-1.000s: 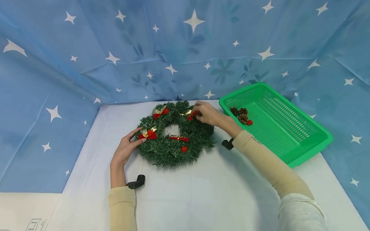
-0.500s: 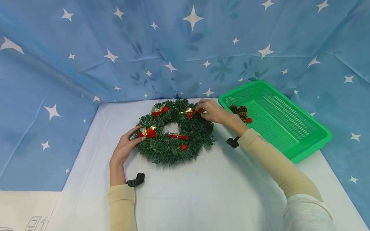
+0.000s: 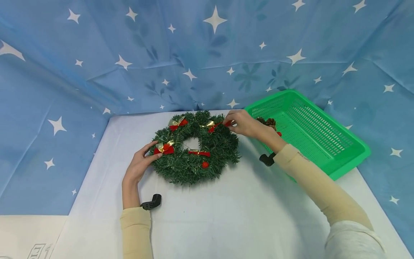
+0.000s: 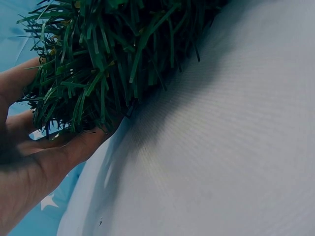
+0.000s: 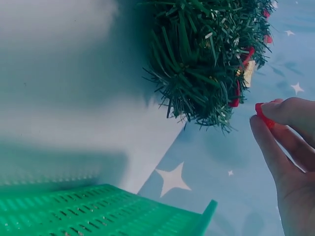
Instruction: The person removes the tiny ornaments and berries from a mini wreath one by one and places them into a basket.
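Note:
A green artificial wreath (image 3: 191,174) lies on the white table, trimmed with red and gold bows and a red ball (image 3: 205,164). My left hand (image 3: 140,163) grips its left edge, fingers and thumb spread around the greenery beside a bow (image 3: 164,148). In the left wrist view, the thumb (image 4: 81,147) lies along the wreath's underside. Just off the upper right edge, my right hand (image 3: 244,124) pinches a small red ornament (image 5: 266,117) between thumb and fingers, which hide most of its shape. A red and gold bow (image 3: 211,126) sits close to those fingertips.
At the right stands a green plastic basket (image 3: 350,158) with several pinecones (image 3: 270,123) and a red ball (image 3: 279,134) inside, partly behind my right forearm. A blue star-patterned cloth (image 3: 213,46) hangs behind the table (image 3: 207,223).
My right hand has shifted right, away from the upper right bow, with the red ornament in its fingers. The left hand and the wreath have stayed in place.

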Demonstrator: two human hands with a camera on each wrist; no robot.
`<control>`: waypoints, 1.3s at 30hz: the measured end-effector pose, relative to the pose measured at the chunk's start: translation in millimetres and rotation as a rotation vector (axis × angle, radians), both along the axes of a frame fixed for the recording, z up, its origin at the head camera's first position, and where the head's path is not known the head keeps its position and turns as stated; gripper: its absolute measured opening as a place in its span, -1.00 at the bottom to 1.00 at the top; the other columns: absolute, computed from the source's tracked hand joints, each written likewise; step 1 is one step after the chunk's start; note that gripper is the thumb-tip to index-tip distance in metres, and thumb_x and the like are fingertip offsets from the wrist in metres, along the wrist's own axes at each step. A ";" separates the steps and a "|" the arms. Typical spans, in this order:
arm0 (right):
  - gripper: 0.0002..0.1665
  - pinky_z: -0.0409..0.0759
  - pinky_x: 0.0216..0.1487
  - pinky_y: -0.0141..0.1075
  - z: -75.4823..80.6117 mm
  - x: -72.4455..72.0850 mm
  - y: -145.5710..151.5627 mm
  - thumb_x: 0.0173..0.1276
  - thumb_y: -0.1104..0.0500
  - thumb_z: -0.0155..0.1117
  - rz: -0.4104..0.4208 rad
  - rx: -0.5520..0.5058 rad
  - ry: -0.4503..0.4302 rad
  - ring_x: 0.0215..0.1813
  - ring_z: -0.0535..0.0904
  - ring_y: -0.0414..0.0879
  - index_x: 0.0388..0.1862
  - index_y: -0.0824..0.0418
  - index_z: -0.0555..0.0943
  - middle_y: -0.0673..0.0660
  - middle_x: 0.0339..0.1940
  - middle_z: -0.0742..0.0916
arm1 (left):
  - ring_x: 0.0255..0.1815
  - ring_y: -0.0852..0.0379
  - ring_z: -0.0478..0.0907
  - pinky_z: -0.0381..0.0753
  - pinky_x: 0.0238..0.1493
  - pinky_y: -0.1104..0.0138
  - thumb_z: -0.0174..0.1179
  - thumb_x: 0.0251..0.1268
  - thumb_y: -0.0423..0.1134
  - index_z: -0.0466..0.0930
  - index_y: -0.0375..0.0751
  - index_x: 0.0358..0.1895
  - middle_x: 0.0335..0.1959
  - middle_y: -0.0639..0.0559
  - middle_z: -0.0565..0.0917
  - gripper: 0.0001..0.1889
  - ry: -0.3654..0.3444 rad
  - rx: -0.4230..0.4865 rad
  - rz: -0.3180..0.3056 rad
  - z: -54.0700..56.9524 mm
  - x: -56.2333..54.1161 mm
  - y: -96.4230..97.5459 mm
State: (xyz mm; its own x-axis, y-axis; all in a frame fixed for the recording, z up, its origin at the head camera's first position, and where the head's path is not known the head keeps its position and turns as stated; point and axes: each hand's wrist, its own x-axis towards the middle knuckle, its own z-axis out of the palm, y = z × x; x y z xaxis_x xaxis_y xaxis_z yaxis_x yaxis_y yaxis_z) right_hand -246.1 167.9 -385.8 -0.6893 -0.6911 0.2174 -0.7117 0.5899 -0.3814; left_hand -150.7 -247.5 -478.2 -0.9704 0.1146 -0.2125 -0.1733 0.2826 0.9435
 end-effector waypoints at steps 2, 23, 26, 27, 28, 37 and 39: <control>-0.77 0.72 -0.13 -0.04 1.2 1.3 3.6 0.31 0.48 0.35 -0.006 0.013 -0.001 -0.12 0.72 0.16 -0.08 0.39 0.76 0.28 -0.12 0.75 | 0.63 -0.32 0.08 0.28 0.46 -0.16 0.25 0.51 -0.13 0.18 0.09 0.64 0.72 -0.12 -0.13 -0.28 -0.003 -0.003 -0.001 -0.8 -0.2 -0.2; -0.76 0.67 -0.13 -0.05 14.8 10.7 39.0 0.35 0.41 0.36 -0.134 0.017 -0.038 -0.11 0.72 0.10 -0.04 0.29 0.78 0.20 -0.09 0.77 | 0.69 -0.33 -0.11 0.15 0.54 -0.23 0.26 0.50 -0.11 0.17 0.09 0.65 0.72 -0.09 -0.14 -0.27 0.004 -0.035 -0.004 1.0 1.5 0.3; -0.77 0.67 -0.14 -0.04 14.8 10.6 43.5 0.34 0.42 0.37 -0.138 0.017 -0.030 -0.11 0.72 0.11 -0.05 0.30 0.78 0.22 -0.10 0.77 | 0.69 -0.34 -0.14 0.14 0.54 -0.24 0.26 0.50 -0.11 0.16 0.09 0.65 0.72 -0.09 -0.15 -0.26 0.005 -0.035 -0.005 1.2 1.2 0.7; -0.77 0.67 -0.14 -0.04 14.6 10.6 44.9 0.34 0.42 0.37 -0.138 0.016 -0.027 -0.12 0.72 0.12 -0.05 0.30 0.78 0.22 -0.11 0.78 | 0.69 -0.34 -0.14 0.14 0.53 -0.24 0.26 0.50 -0.11 0.16 0.10 0.65 0.72 -0.09 -0.15 -0.26 0.005 -0.034 -0.006 1.1 1.1 0.7; -0.77 0.67 -0.14 -0.03 14.1 10.6 46.2 0.34 0.43 0.37 -0.139 0.015 -0.023 -0.12 0.72 0.12 -0.06 0.30 0.78 0.23 -0.12 0.78 | 0.69 -0.35 -0.14 0.15 0.53 -0.25 0.26 0.50 -0.10 0.15 0.10 0.66 0.72 -0.10 -0.16 -0.26 0.004 -0.032 -0.007 0.9 0.9 0.7; -0.80 0.64 -0.18 -0.02 13.2 12.8 57.9 0.32 0.42 0.40 -0.163 0.009 0.002 -0.18 0.70 0.12 -0.10 0.29 0.79 0.23 -0.17 0.76 | 0.64 -0.33 0.07 0.32 0.44 -0.12 0.25 0.51 -0.10 0.13 0.11 0.66 0.72 -0.11 -0.17 -0.25 -0.014 -0.020 -0.005 -0.3 0.6 0.7; -0.79 0.65 -0.20 -0.03 14.4 13.5 60.8 0.31 0.42 0.41 -0.167 0.002 0.003 -0.21 0.70 0.11 -0.10 0.29 0.79 0.23 -0.17 0.76 | 0.60 -0.31 0.16 0.36 0.38 -0.05 0.25 0.51 -0.09 0.13 0.12 0.66 0.72 -0.11 -0.16 -0.26 -0.012 -0.025 -0.006 -0.8 0.0 0.7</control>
